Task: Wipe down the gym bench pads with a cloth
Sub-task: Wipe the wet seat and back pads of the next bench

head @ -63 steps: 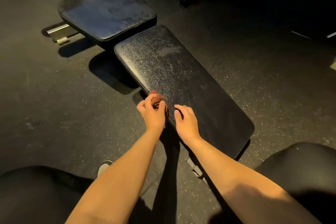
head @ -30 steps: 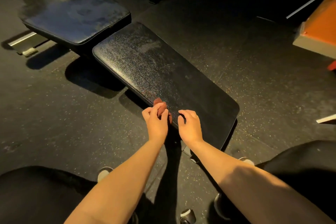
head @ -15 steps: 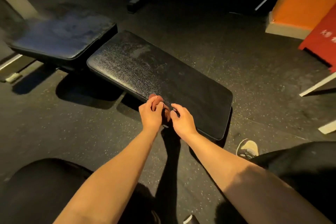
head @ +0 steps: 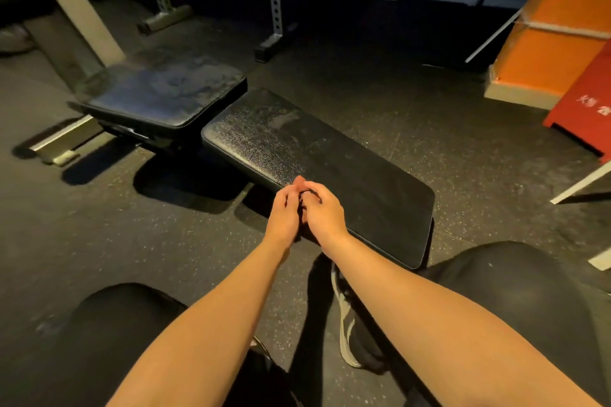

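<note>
Left hand (head: pixel 284 213) and right hand (head: pixel 325 213) curl together round a reddish cloth (head: pixel 299 180) at the eight-o'clock edge of the long pad (head: pixel 363 182); seat pad (head: pixel 165 92) at ten o'clock

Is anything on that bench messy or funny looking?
Yes. The seat pad wears a patchy grey film, and the long pad has pale smudges at its far end, while its near end looks darker. The cloth is at its edge.

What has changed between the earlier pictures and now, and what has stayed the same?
The right hand left the long black textured bench pad and moved left to join the left hand, curling its fingers onto the small reddish-brown cloth. The left hand still grips that cloth at the pad's near edge; the pad's dusty smears are unchanged.
</note>
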The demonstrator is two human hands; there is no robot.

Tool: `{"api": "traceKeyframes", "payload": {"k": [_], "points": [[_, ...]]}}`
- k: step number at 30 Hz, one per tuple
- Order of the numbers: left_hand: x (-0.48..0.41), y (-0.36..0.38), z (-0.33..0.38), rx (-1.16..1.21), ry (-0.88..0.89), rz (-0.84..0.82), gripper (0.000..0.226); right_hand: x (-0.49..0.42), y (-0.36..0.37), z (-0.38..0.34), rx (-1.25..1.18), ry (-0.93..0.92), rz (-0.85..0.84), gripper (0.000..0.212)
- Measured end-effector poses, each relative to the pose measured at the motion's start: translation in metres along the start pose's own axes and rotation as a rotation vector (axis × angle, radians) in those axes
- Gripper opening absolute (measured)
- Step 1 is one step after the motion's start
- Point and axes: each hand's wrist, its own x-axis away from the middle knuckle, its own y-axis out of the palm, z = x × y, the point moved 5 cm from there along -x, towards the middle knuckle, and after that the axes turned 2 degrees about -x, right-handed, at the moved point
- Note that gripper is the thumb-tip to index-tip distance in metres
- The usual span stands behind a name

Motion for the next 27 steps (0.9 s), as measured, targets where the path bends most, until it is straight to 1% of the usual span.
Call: {"api": "traceKeyframes", "payload": {"k": [2, 5, 8, 11, 13, 16, 17, 21, 24, 27], "points": [[-0.002, -0.007, -0.006, -0.010, -0.028, 0.015, 0.031, 0.001, 0.009, 0.002, 0.008, 0.008, -0.031, 0.023], [-0.008, -0.010, -0.007, 0.113, -0.123, 0.046, 0.023, -0.005, 0.018, -0.002, -0.007, 0.009, -0.054, 0.023], [-0.021, -0.019, -0.003, 0.141, -0.081, 0.133, 0.020, -0.025, 0.022, -0.004, 0.017, -0.007, -0.049, 0.023], [-0.034, -0.035, -0.005, 0.071, -0.015, 0.243, 0.020, -0.042, 0.036, -0.004, 0.067, -0.025, -0.067, 0.024], [-0.050, -0.048, -0.005, -0.050, 0.040, 0.330, 0.020, -0.052, 0.046, -0.004, 0.123, -0.063, -0.066, 0.027], [-0.080, -0.068, -0.003, -0.190, 0.098, 0.480, 0.027, -0.063, 0.055, -0.005, 0.222, -0.108, -0.089, 0.032], [-0.087, -0.074, -0.003, -0.211, 0.100, 0.503, 0.029, -0.068, 0.057, -0.005, 0.238, -0.117, -0.093, 0.032], [-0.104, -0.081, -0.012, -0.193, 0.000, 0.473, 0.028, -0.082, 0.068, -0.006, 0.262, -0.145, -0.096, 0.032], [-0.106, -0.071, -0.018, -0.201, 0.025, 0.418, 0.024, -0.093, 0.074, -0.006, 0.274, -0.140, -0.075, 0.031], [-0.096, -0.056, -0.030, -0.226, 0.046, 0.297, 0.022, -0.099, 0.070, 0.001, 0.255, -0.109, -0.026, 0.029]]}}
